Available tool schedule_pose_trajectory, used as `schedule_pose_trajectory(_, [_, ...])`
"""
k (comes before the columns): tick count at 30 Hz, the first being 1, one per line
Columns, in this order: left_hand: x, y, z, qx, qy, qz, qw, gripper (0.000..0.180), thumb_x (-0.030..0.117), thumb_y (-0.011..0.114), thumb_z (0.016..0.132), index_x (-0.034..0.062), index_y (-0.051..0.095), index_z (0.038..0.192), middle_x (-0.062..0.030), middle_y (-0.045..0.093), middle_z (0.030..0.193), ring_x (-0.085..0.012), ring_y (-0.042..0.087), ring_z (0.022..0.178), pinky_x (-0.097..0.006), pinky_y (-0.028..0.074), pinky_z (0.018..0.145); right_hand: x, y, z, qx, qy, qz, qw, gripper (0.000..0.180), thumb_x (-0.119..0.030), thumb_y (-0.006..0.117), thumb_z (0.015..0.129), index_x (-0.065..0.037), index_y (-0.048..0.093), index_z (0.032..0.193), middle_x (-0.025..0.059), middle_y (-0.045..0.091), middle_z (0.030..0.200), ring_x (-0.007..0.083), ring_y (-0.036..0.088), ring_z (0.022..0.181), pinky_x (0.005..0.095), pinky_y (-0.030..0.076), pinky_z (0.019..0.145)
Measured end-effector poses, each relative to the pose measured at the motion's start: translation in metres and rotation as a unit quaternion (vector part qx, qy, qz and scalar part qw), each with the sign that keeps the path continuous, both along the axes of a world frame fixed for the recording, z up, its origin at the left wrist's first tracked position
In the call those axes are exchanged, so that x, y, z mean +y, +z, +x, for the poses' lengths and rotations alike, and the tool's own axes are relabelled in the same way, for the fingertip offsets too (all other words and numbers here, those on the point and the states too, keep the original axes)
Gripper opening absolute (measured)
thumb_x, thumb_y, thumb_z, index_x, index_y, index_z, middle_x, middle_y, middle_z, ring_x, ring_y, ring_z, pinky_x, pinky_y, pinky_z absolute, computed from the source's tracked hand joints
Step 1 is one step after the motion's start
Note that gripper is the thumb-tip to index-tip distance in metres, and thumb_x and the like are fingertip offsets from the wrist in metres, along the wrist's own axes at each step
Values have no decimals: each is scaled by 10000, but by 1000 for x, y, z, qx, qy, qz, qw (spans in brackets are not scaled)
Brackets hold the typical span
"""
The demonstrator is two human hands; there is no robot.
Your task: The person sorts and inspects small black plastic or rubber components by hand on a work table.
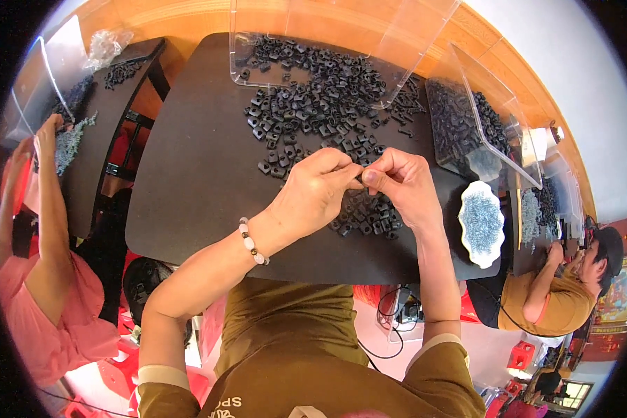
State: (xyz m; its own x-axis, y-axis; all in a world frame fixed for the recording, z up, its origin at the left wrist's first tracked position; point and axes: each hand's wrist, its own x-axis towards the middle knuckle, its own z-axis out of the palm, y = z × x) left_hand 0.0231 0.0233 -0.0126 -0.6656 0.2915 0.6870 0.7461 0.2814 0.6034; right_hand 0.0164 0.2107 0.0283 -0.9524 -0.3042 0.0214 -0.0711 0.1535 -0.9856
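Note:
My left hand (318,187) and my right hand (401,182) meet over the dark table, fingertips pinched together. Between them is a small black plastic part (360,178), mostly covered by the fingers. A beaded bracelet circles my left wrist. Beyond my hands spreads a heap of small black plastic parts (313,90), and a smaller cluster of them (369,214) lies under my hands. To the right of my right hand stands a white scalloped dish (499,240) filled with tiny bluish-grey pieces.
A clear plastic bin (435,35) lies tipped behind the heap. At right, another clear bin (460,129) holds dark parts. A person in pink (56,306) works at a table on the left. Someone in a brown shirt (543,299) sits at the right.

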Motion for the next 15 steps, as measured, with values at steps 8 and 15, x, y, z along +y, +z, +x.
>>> schedule_pose_trajectory(8, [-2,14,-2,-30,29,76,996,218,-62,723,768,-19,700,980,-114,640,851,-226,655,734,-309,540,639,0,7,-6,-12,23,-78,997,222,-233,670,934,-18,618,945,30,630,839,93,583,740,241,488,686])
schedule_pose_trajectory(15, [1,14,-4,5,33,122,992,226,-16,747,768,16,718,989,-99,624,973,-209,624,728,-307,532,633,4,-6,-7,-84,53,-155,983,458,-437,569,965,-5,639,1099,35,636,906,101,583,808,258,502,754])
